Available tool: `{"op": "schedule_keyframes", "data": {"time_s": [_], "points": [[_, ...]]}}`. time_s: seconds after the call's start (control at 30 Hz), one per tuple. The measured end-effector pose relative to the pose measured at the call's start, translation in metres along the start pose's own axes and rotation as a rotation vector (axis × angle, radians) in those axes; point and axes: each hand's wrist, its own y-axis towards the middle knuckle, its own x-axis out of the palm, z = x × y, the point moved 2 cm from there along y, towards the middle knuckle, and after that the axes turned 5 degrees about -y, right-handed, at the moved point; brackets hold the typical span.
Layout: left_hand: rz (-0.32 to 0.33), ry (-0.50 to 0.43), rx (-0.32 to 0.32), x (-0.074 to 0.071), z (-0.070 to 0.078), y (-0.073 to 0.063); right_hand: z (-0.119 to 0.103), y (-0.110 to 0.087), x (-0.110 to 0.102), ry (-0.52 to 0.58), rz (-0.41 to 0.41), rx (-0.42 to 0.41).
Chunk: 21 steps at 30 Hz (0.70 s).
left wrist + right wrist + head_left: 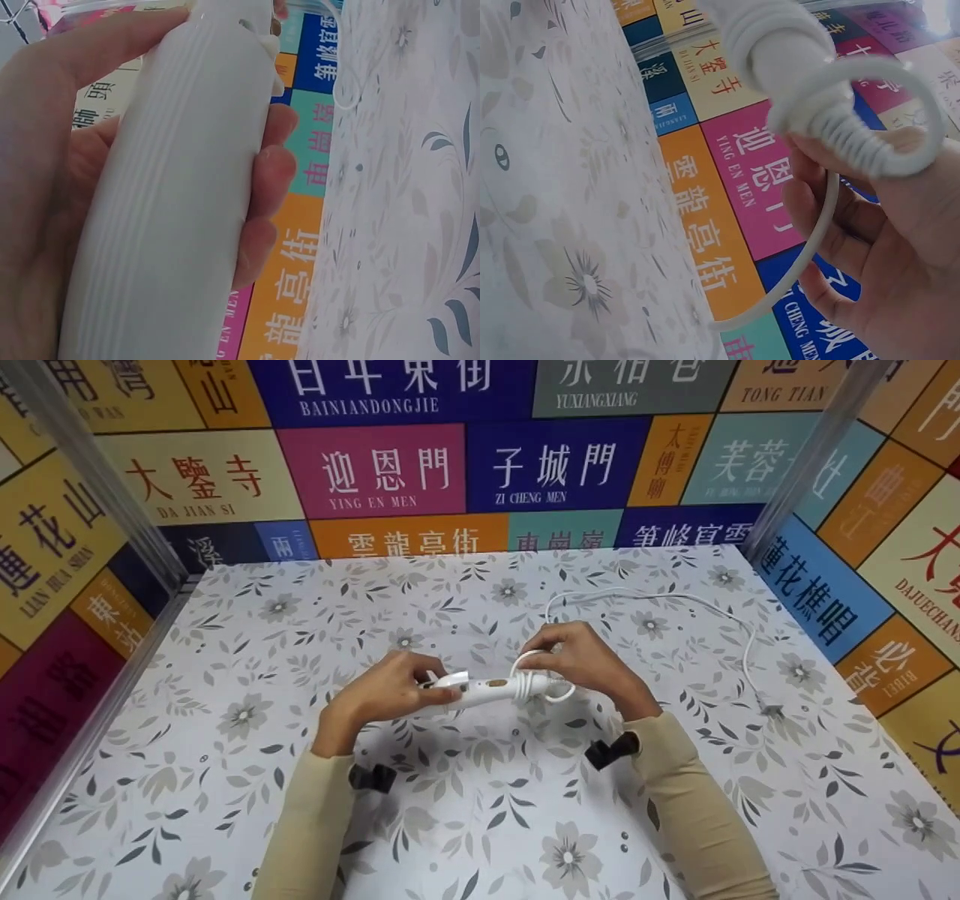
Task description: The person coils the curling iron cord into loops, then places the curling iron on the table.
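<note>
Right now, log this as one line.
left hand: grips white appliance; right hand: holds cord; cord: partly wrapped round appliance; plug: on table

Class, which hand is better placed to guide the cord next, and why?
Probably the right hand: it holds the cord beside its coils, while the left hand grips the white appliance.
</note>
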Motion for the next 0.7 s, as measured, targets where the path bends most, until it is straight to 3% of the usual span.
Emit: {"op": "schedule_keyframes", "data": {"time_s": [0.23, 0.5, 0.7], "points": [[0.037, -0.004, -0.048, 0.001, -0.001, 0.002, -0.015, -0.004, 0.000, -0.078, 0.024, -0.002], [0.142, 0.042, -0.166, 0.002, 0.002, 0.002, -0.035, -0.010, 0.000, -0.183, 0.045, -0.010], [0.169, 0.098, -0.199, 0.004, 0.004, 0.005, -0.041, -0.012, 0.001, -0.288, 0.077, -0.038]]}}
